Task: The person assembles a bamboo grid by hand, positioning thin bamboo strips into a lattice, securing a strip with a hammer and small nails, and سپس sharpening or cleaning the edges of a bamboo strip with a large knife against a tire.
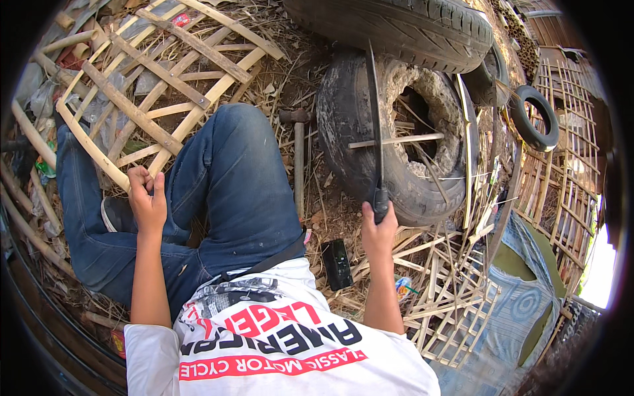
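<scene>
My left hand (pixel 146 198) is closed on the near corner of a woven bamboo lattice (pixel 142 119), where several strips meet. The lattice lies tilted over my bent leg and the littered ground, its strips crossing in open diamonds. My right hand (pixel 378 231) grips the dark handle of a machete (pixel 376 119). Its long blade points away from me, over a worn tyre (pixel 347 132) lying on the ground. A pale bamboo strip (pixel 396 140) lies across the tyre's opening, passing by the blade. Whether the blade touches the tyre cannot be told.
A hammer (pixel 298 152) lies between my knee and the tyre. Near my right forearm are a black phone (pixel 337 264) and a heap of bamboo strips (pixel 449 297). Another tyre (pixel 409 30) rests at the far side. Blue patterned cloth (pixel 522 310) hangs at the right, below bamboo racks (pixel 568 145).
</scene>
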